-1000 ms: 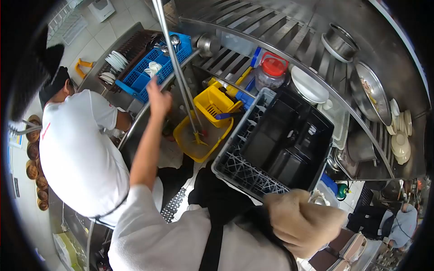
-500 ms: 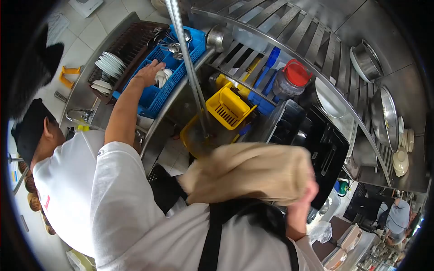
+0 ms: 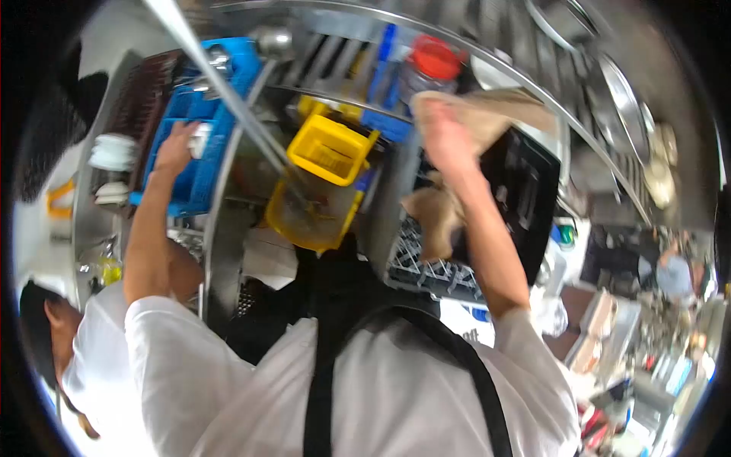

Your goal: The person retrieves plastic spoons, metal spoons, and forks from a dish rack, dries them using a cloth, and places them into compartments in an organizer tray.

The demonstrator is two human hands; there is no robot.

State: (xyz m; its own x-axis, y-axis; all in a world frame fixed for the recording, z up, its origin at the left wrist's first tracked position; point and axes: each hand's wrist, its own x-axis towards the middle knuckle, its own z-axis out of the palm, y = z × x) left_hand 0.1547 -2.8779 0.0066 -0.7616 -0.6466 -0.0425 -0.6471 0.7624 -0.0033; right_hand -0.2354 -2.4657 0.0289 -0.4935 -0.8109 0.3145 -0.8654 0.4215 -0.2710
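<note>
My left hand (image 3: 175, 150) reaches into the blue divided basket (image 3: 199, 179) on the left, fingers curled at a small white dish (image 3: 200, 141). Blur hides the exact grip. On the other side, my right hand (image 3: 448, 137) is closed on a tan cloth (image 3: 499, 114), raised over a black tray (image 3: 521, 190). The cloth spreads to the right of the hand, and another tan fold (image 3: 435, 221) hangs below it over a black crate (image 3: 426, 266). Metal utensils (image 3: 217, 61) stand in the far end of the blue basket.
A yellow basket (image 3: 331, 150) sits above a yellow bucket (image 3: 316, 217), with a metal pole (image 3: 228, 95) slanting across. Behind is a red-lidded container (image 3: 435, 61). White plates (image 3: 113, 152) stand in a brown rack (image 3: 145, 99). A co-worker (image 3: 99, 346) is close at lower left.
My right hand has swung the tan cloth from in front of my body up and right, over the black tray. My left hand remains at the blue basket. The view has shifted.
</note>
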